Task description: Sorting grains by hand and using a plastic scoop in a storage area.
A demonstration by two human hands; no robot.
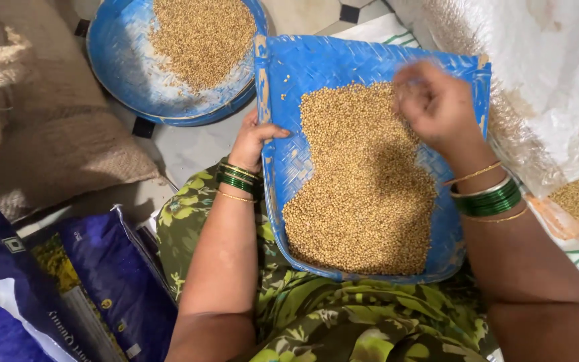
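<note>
A blue woven winnowing tray (316, 60) rests on my lap, holding a wide heap of tan grain (363, 194). My left hand (254, 139) grips the tray's left rim, thumb over the edge. Over the grain at the tray's far right hovers my right hand (437, 104), blurred, with its fingers curled down toward the grain. Whether it pinches anything I cannot tell. Green and gold bangles sit on both wrists.
A round blue woven tray (122, 60) with more grain lies on the floor at the upper left. A burlap sack (48, 134) is at the left, dark blue printed bags (102, 281) at the lower left, and a white woven sack (544, 74) with grain at the right.
</note>
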